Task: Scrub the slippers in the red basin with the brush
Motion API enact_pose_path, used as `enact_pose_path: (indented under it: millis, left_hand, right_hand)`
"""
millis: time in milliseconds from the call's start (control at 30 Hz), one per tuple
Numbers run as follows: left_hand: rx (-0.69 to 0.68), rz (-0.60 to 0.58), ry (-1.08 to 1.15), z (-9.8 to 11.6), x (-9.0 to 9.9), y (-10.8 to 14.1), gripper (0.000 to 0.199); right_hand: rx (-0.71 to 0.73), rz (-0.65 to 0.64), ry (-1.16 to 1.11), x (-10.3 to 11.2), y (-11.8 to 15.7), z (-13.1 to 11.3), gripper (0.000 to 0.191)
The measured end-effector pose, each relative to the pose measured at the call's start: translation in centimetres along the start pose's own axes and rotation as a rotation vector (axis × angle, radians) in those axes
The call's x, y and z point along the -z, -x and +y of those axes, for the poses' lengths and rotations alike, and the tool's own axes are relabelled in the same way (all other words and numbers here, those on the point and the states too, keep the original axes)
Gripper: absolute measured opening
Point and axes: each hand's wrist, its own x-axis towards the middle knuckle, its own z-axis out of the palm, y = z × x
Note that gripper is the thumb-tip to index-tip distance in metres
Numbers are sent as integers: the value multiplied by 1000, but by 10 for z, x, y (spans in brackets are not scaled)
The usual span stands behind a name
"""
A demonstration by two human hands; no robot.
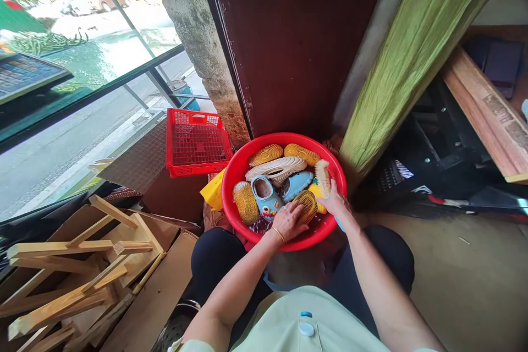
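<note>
Step in hand: a wet shoe, patterned sole up, is being steadied beside a scrubbing brush; judged from the pose, this is mid-handling inside the red basin [230, 203].
Left hand [287, 222]: laid over the ridged-sole shoe [306, 205], fingers bent and close together; whether they clamp it or only press cannot be told.
Right hand [339, 204]: clamped on the lower end of the scrubbing brush [323, 175], thumb reaching toward the sole.
Shoe location: near side of the basin, between the hands, next to a yellow clog [315, 191].
Around it: light blue clog [266, 197] on the left, another blue clog [297, 185] just beyond, cream shoe [281, 168] farther back, yellow-brown soles along the far and left rim.
Next move calls for: a firm hold on the shoe and bristles turned flat to the sole, in my judgement; wet surfaces may slip.
Edges: the right hand is close to the right rim; the red crate [200, 144] stands beyond the left rim, knees flank the near side.
Open room: mostly upward; sideways, the packed footwear leaves little.
</note>
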Motion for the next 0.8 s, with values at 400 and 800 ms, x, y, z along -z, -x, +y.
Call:
enact_pose_path:
  millis: [400,800]
  left_hand:
    - [173,-335,-162,4,-22,-3,107]
    - [120,-271,-38,6,-9,3,89]
  right_hand:
    - [171,-68,222,-33,6,-15,96]
    - [104,-38,241,-32,-3,-22,86]
